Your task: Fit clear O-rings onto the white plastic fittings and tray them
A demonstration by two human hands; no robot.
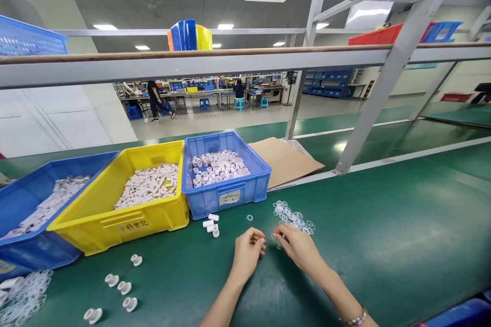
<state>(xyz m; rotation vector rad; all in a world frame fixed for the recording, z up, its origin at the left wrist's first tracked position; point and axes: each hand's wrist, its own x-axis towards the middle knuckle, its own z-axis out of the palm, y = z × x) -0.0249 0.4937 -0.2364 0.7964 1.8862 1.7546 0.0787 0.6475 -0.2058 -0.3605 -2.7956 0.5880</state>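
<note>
My right hand (301, 248) has thumb and forefinger pinched at the near edge of a loose pile of thin translucent rings (293, 217). A ring shows at its fingertips. To its left, my left hand (247, 254) is closed with the fingers curled in; whatever it may hold is hidden. One single ring (250, 217) lies on the green tabletop just beyond the left hand. A small cluster of white plastic fittings (209, 225) rests left of that. Several flanged white fittings (125, 287) stand apart on the table farther left.
A blue bin (245, 194), a yellow bin (153, 222) and another blue bin (49, 253) hold white plastic parts. More rings (28, 299) lie at the lower left. Behind the right-hand bin is flat cardboard (286, 161). A metal post (378, 92) rises at the table's back.
</note>
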